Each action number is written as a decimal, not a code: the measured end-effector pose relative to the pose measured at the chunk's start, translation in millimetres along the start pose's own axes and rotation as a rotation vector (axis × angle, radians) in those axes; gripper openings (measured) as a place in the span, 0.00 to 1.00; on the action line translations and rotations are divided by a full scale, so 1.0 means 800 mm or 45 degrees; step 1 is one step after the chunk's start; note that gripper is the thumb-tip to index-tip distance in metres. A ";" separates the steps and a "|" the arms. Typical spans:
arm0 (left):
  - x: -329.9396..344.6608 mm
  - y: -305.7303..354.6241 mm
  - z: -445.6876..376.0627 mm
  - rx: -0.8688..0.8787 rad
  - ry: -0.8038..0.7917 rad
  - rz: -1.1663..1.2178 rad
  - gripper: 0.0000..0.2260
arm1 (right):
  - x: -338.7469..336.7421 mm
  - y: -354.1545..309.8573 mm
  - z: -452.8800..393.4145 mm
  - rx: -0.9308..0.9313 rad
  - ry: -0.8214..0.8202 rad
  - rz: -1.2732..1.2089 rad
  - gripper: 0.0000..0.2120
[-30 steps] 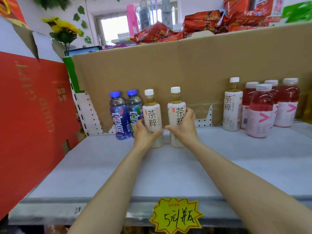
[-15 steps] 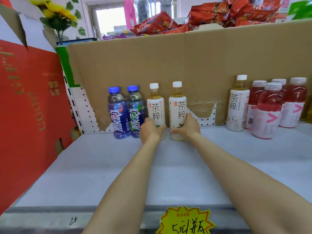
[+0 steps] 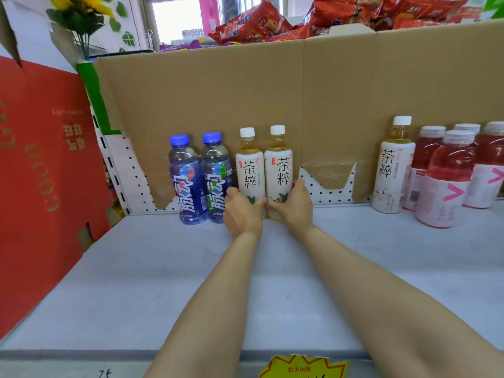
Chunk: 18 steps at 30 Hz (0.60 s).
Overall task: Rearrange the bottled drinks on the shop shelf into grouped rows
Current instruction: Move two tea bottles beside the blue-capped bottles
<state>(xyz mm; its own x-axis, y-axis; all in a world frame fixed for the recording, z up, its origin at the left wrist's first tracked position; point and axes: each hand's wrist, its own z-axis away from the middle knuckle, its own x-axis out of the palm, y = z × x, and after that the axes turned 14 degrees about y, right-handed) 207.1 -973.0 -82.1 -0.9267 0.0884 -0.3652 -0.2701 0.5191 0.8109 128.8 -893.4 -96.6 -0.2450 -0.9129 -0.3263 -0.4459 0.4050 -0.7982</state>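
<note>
Two white tea bottles stand side by side against the cardboard back of the shelf. My left hand grips the base of the left tea bottle. My right hand grips the base of the right tea bottle. Directly to their left stand two blue drink bottles, touching each other. A third white tea bottle stands far to the right, next to several red drink bottles.
The grey shelf board stretches toward me. A cardboard sheet forms the back wall, a red carton closes the left side. A yellow price tag hangs on the front edge. Snack bags lie above.
Both hands have pushed the two white tea bottles back and to the left, so they now stand tight together beside the blue bottles. My grip has slid down to their bases.
</note>
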 end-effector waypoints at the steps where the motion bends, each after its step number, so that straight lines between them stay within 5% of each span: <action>1: 0.000 0.000 0.000 0.003 0.002 -0.001 0.27 | 0.000 0.000 0.000 -0.001 0.000 0.006 0.34; 18: -0.009 0.000 -0.002 0.053 -0.039 -0.046 0.25 | -0.021 -0.002 -0.007 -0.026 -0.109 0.098 0.32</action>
<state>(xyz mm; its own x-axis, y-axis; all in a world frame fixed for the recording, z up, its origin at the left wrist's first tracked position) 213.5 -975.1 -78.7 -0.9078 0.0947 -0.4085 -0.2918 0.5570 0.7776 128.8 -878.4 -87.1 -0.2054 -0.8796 -0.4291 -0.4460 0.4744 -0.7590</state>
